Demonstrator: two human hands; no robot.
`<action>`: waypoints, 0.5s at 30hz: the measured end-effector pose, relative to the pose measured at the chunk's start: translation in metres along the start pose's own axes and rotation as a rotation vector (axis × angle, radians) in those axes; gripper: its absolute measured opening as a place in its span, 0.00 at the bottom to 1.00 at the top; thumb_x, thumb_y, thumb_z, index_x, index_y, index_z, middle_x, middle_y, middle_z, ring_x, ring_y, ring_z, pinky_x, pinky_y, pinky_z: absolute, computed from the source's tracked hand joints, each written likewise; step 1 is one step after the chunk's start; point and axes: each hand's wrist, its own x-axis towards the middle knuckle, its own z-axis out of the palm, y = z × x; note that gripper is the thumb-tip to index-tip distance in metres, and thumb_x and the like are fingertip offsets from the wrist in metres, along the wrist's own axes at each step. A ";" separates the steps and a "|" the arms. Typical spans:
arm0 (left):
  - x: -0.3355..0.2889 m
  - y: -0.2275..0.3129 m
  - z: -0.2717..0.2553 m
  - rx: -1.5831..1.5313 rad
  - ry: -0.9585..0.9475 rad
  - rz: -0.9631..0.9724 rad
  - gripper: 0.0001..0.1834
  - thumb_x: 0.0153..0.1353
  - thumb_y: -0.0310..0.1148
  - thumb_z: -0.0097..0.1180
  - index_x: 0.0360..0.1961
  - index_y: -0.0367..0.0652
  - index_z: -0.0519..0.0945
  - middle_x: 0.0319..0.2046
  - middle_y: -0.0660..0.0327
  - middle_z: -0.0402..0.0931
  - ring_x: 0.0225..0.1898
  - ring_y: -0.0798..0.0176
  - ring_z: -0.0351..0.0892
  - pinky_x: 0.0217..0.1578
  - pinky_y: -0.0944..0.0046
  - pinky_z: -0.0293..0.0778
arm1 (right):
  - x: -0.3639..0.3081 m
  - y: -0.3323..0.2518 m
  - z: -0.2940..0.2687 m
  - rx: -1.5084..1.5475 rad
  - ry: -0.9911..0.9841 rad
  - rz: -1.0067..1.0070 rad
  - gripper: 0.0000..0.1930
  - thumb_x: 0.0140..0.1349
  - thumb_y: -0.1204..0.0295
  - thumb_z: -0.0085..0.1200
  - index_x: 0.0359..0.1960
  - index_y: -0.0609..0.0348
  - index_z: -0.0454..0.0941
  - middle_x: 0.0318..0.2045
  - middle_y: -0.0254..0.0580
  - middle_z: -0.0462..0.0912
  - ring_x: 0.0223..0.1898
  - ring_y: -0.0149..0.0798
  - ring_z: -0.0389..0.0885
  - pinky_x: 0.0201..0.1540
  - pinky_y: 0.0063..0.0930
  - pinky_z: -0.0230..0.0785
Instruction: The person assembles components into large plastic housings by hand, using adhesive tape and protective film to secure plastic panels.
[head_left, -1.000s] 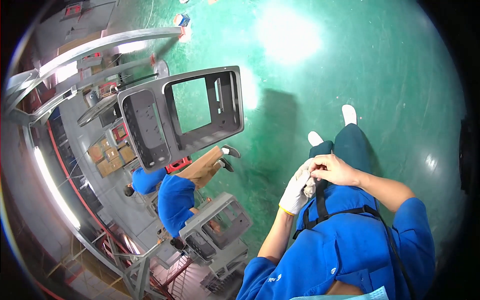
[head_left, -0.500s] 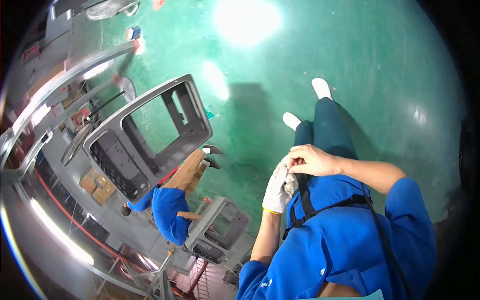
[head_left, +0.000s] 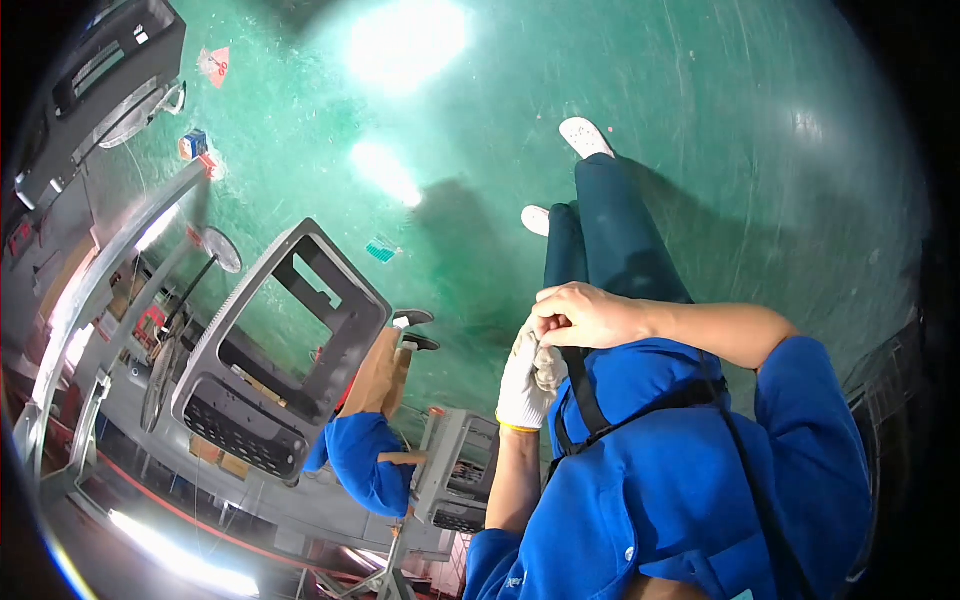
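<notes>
My left hand (head_left: 523,384) wears a white knit glove with a yellow cuff edge. Its fingers are curled in front of my waist, around whitish crumpled fabric (head_left: 549,369) that I cannot tell from the glove itself. Bare, my right hand (head_left: 588,315) reaches across from the right, with thumb and fingers closed at the glove's fingertip end. The two hands touch, and what lies between the fingertips is mostly hidden.
A large grey frame-like housing (head_left: 345,370) hangs at left, with a similar dark one (head_left: 120,60) at upper left. Behind it a co-worker in blue (head_left: 365,465) reaches to another grey housing (head_left: 455,470). A metal rail (head_left: 120,250) and a blue box (head_left: 193,145) are farther left.
The view has shifted, and the hanging housing appears turned and lower. A dark housing has come into view at upper left. My hands keep nearly the same closed pose together.
</notes>
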 end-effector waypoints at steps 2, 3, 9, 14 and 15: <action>0.002 -0.001 0.004 -0.050 0.059 -0.040 0.18 0.68 0.43 0.49 0.53 0.44 0.70 0.19 0.74 0.62 0.16 0.80 0.57 0.16 0.78 0.56 | -0.002 0.001 -0.005 -0.006 -0.008 0.027 0.06 0.57 0.75 0.57 0.28 0.65 0.74 0.27 0.39 0.72 0.27 0.32 0.74 0.32 0.27 0.69; 0.007 0.000 0.003 -0.062 0.005 -0.044 0.23 0.67 0.43 0.50 0.58 0.43 0.67 0.20 0.75 0.63 0.17 0.81 0.58 0.18 0.80 0.56 | -0.001 0.003 -0.009 -0.024 -0.007 0.056 0.06 0.57 0.75 0.57 0.28 0.65 0.74 0.26 0.38 0.72 0.27 0.31 0.74 0.32 0.26 0.68; 0.027 0.010 -0.029 -0.206 -0.015 0.044 0.22 0.69 0.40 0.49 0.60 0.43 0.67 0.20 0.72 0.63 0.17 0.79 0.57 0.18 0.79 0.57 | 0.035 -0.001 -0.021 0.016 0.065 0.159 0.05 0.55 0.76 0.60 0.27 0.62 0.76 0.26 0.32 0.72 0.28 0.24 0.72 0.31 0.21 0.67; 0.018 0.063 -0.066 -0.334 0.149 0.172 0.17 0.70 0.40 0.46 0.57 0.47 0.69 0.19 0.74 0.58 0.15 0.79 0.52 0.15 0.79 0.53 | 0.121 -0.021 0.006 0.028 0.147 0.026 0.04 0.57 0.76 0.57 0.27 0.61 0.75 0.25 0.30 0.72 0.27 0.23 0.69 0.31 0.20 0.64; 0.014 0.079 -0.072 -0.371 0.222 0.221 0.16 0.71 0.40 0.44 0.56 0.48 0.69 0.18 0.74 0.57 0.14 0.80 0.51 0.14 0.80 0.52 | 0.144 -0.027 0.017 0.071 0.150 -0.012 0.04 0.58 0.77 0.57 0.27 0.61 0.75 0.26 0.29 0.72 0.28 0.22 0.69 0.31 0.19 0.63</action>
